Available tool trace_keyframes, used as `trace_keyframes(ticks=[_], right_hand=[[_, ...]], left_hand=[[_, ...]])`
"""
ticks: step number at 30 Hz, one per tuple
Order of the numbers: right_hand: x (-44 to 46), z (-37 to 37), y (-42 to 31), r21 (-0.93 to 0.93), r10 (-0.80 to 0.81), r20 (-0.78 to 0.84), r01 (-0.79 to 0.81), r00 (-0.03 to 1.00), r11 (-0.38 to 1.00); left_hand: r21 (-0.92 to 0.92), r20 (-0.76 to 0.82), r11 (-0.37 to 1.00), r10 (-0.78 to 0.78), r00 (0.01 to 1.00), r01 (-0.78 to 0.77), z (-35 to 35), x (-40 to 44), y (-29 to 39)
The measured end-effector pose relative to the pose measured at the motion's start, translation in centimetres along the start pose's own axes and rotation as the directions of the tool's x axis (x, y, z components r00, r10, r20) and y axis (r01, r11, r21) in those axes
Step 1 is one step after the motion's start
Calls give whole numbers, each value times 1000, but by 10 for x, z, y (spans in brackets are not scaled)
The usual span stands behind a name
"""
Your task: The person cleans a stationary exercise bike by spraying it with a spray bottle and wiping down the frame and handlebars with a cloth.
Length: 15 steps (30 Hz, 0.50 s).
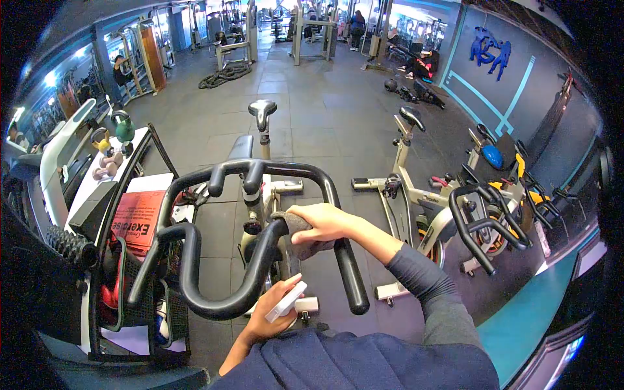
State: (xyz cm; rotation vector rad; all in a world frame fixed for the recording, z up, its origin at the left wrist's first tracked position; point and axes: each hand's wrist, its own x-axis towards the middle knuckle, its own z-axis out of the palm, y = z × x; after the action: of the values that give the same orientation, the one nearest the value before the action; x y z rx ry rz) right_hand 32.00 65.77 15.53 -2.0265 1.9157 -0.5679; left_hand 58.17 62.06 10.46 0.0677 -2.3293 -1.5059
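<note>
Clamped: right hand (323, 221) on cloth (298, 223), left hand (265, 313) round white object (286, 302) | red sign (138, 208) reads "Exercise" | cloth grey, bunched against black handlebar (262, 263)

Grey tiled floor (325, 117) meets a teal-striped wall (489, 91).

Dark tiled floor (305, 123), stationary bikes (434, 200) standing on it, coiled rope (224, 77)

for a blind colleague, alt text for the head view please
A person's right hand holds a grey cloth against the curved black handlebar of a pale exercise bike; the left hand, lower, grips a white plastic-looking object. More pale gym bikes stand to the right.
</note>
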Motion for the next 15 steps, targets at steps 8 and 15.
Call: trace_keyframes(ticks=[8,15], right_hand=[[28,6,-2,182,33,31,-38,999,983],[47,9,-28,224,11,27,-17,1000,974]], left_hand=[[-55,44,998,3,999,-1,-3,-11,-9],[-184,71,981,-51,996,63,-11,-22,-5]])
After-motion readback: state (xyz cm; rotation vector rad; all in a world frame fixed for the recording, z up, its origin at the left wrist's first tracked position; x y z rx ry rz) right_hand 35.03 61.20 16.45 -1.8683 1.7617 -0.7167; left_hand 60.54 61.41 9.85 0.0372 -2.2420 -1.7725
